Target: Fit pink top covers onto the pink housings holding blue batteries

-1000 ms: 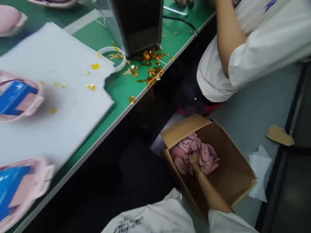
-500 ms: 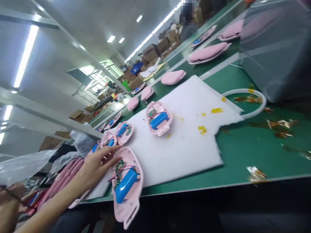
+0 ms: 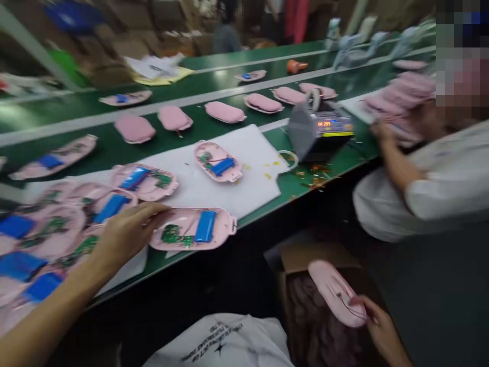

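My left hand (image 3: 135,224) is closed on the left end of an open pink shell (image 3: 219,232), holding it level at the table's front edge. Inside that shell sit a green circuit board (image 3: 173,235) and a blue battery pack (image 3: 205,226) with thin wires. Low on the right, my right hand (image 3: 376,318) pinches the end of a pink oval cover (image 3: 332,288) that has a dark wire lying across it. The cover is above an open cardboard box (image 3: 321,257) filled with pink pieces. Another open shell (image 3: 206,153) with board and battery lies on the white foam sheet (image 3: 252,188).
Several open shells (image 3: 57,229) crowd the table at left. Closed pink units (image 3: 225,112) line the green table behind the foam. A grey machine with a lit display (image 3: 324,127) stands to the right, near yellow tape scraps. A co-worker's arm (image 3: 401,158) reaches in at far right.
The view has swung right and down and levelled out. My left hand still holds the open shell. My right hand, with the pink cover, and the cardboard box have come into view.
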Demonstrator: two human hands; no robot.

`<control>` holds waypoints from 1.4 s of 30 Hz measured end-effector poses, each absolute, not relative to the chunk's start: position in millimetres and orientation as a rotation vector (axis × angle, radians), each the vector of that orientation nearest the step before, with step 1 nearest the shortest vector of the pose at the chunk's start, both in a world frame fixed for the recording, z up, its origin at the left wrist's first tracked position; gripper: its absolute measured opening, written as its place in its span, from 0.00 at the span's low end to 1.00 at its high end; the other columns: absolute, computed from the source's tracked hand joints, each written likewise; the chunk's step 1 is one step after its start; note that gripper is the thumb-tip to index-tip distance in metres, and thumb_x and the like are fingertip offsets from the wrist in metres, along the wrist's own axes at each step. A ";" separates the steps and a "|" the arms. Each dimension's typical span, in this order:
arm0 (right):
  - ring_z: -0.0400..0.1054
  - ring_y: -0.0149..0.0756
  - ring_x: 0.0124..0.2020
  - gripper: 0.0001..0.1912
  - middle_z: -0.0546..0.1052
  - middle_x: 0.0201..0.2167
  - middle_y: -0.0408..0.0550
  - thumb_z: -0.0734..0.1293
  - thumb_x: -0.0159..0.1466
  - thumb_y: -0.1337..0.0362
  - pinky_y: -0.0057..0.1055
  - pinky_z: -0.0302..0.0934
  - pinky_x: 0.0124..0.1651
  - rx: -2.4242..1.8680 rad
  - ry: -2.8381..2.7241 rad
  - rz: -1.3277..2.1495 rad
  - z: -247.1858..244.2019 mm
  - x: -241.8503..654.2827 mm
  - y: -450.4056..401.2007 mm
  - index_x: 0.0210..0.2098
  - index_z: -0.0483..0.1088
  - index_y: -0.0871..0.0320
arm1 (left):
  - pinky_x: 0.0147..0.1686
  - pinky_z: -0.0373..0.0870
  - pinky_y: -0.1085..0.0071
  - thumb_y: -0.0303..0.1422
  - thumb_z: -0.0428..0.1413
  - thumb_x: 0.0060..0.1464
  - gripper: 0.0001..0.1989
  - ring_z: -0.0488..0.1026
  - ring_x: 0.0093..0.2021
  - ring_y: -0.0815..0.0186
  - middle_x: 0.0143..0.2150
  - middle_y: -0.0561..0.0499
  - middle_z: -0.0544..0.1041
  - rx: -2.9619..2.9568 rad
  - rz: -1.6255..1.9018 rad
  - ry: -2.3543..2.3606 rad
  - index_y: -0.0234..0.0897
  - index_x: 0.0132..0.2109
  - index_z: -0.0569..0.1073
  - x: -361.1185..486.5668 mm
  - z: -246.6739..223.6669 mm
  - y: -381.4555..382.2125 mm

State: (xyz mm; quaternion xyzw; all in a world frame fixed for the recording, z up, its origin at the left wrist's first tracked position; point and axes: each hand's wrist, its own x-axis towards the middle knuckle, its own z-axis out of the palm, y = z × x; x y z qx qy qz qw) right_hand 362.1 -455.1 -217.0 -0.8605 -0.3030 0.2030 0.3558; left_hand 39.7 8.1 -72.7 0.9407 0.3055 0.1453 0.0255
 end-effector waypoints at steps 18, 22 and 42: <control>0.70 0.33 0.27 0.31 0.76 0.30 0.44 0.73 0.43 0.65 0.27 0.64 0.27 -1.260 -0.454 0.951 -68.4 231.6 -99.4 0.48 0.69 0.59 | 0.41 0.72 0.68 0.37 0.56 0.59 0.09 0.77 0.38 0.62 0.38 0.50 0.81 1.982 0.979 0.869 0.39 0.40 0.79 8.7 -68.7 -26.5; 0.73 0.41 0.35 0.26 0.78 0.38 0.51 0.76 0.44 0.62 0.34 0.71 0.33 -1.246 -0.519 1.022 -72.8 211.4 -87.5 0.41 0.71 0.62 | 0.37 0.74 0.69 0.37 0.55 0.60 0.10 0.78 0.34 0.64 0.34 0.51 0.81 1.803 0.930 0.860 0.37 0.41 0.78 8.9 -64.1 -34.3; 0.74 0.39 0.35 0.25 0.79 0.35 0.45 0.76 0.46 0.61 0.40 0.73 0.42 -0.965 -0.527 0.987 -62.3 159.1 -65.5 0.42 0.70 0.60 | 0.46 0.71 0.59 0.35 0.59 0.57 0.05 0.71 0.47 0.56 0.48 0.45 0.72 2.188 1.677 0.958 0.43 0.37 0.80 31.3 -73.5 -4.9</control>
